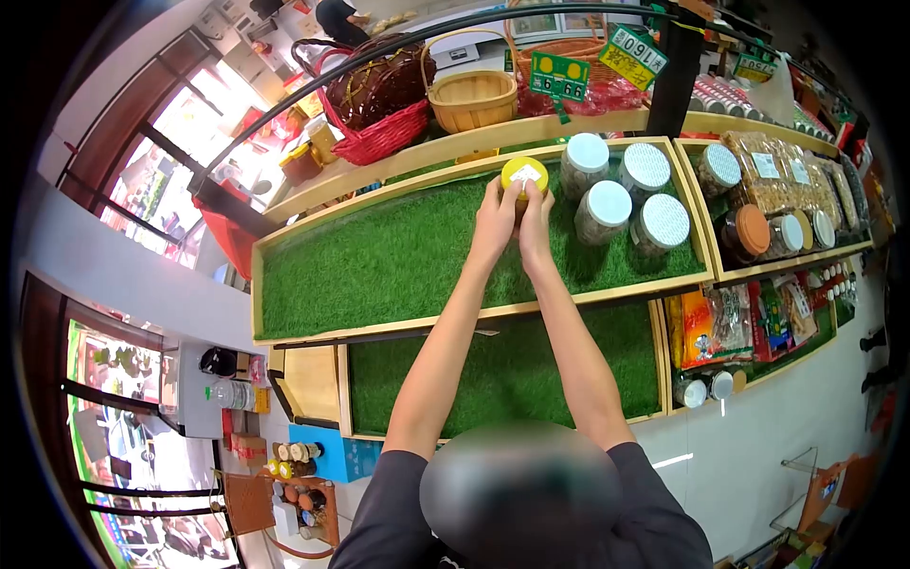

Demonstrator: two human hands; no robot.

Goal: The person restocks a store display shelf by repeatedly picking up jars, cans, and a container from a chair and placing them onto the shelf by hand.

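Clearly, the yellow-lidded jar (524, 173) sits between both hands, neither nearer: the left hand (495, 220) closed around its left side, the right hand (536, 211) around its right. Lid up, its long axis looks roughly upright. It is by the far edge of the turf-lined tray (379, 256), just left of the white-lidded jars (604, 205); whether its base touches turf, I cannot tell.
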